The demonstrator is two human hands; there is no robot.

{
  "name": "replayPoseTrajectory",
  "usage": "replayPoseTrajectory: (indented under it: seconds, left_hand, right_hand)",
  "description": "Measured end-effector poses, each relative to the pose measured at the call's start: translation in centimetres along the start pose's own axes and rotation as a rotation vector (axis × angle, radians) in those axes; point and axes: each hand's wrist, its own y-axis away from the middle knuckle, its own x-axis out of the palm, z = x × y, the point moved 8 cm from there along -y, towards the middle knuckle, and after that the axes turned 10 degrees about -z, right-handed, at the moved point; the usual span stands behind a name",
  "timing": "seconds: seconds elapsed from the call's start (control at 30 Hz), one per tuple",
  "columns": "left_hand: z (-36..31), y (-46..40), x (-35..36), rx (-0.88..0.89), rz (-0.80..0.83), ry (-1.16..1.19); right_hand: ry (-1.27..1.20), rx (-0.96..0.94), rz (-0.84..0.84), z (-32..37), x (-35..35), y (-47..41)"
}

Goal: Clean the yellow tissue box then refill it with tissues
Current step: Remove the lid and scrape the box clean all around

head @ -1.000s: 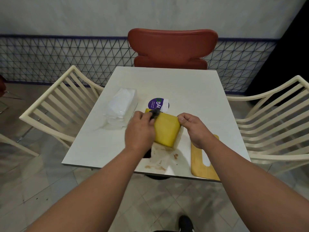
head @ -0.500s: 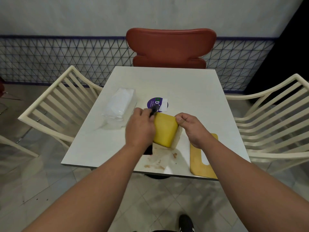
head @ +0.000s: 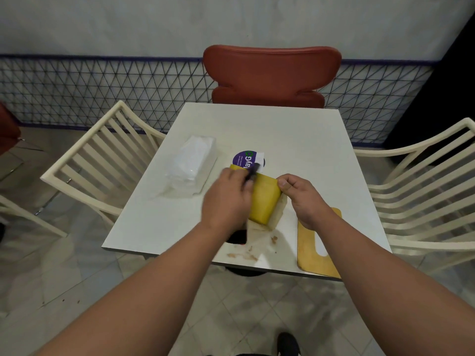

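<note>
The yellow tissue box (head: 266, 199) stands tilted on the white table (head: 282, 132), near the front edge. My left hand (head: 226, 199) is closed around a dark brush-like tool (head: 237, 237) and presses against the box's left side; the tool's tip shows above my knuckles. My right hand (head: 305, 199) pinches the box's upper right corner and steadies it. A pack of white tissues (head: 191, 168) in clear wrap lies to the left of the box. The box's flat yellow lid (head: 312, 242) with an oval slot lies at the front right edge, partly under my right forearm.
Brown crumbs (head: 244, 255) lie on the table in front of the box. A round purple sticker (head: 243, 159) sits just behind it. A red chair (head: 270, 73) stands at the far side, and cream slatted chairs flank the table on the left (head: 102, 155) and right (head: 424, 176).
My left hand has shifted a little to the right along the box with the tool and is blurred by motion. My right hand keeps its hold on the box.
</note>
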Motion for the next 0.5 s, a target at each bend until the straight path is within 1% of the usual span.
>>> replayPoseTrajectory:
  seconds: [0.07,0.1,0.13,0.23,0.33,0.4,0.5]
  left_hand:
    - [-3.6,1.5,1.8,0.215,0.07,-0.005]
    - [-4.3,1.9,2.3,0.264,0.087,-0.016]
    - [-3.9,1.7,2.5,0.237,0.097,-0.029]
    - [0.6,-0.1,1.4,-0.048,0.057,-0.095]
    - [3.7,-1.0,-0.2,-0.202,0.041,-0.173]
    - [4.4,-1.1,-0.5,-0.309,0.061,-0.155]
    - [6.0,-1.0,-0.4,-0.523,0.096,-0.083]
  right_hand:
    - [-0.047,0.015,0.023,0.0,0.2,0.1]
    - [-0.058,0.016,0.034,0.1,0.2,0.1]
    - [-0.049,0.013,0.037,0.1,0.2,0.2]
    - [0.031,-0.003,0.004,0.1,-0.1,0.3]
    - [0.062,-0.015,0.015,0.2,0.5,0.4]
    - [0.082,-0.025,0.035,0.6,1.2,0.6]
    - [0.13,-0.057,0.082,1.5,2.8,1.2]
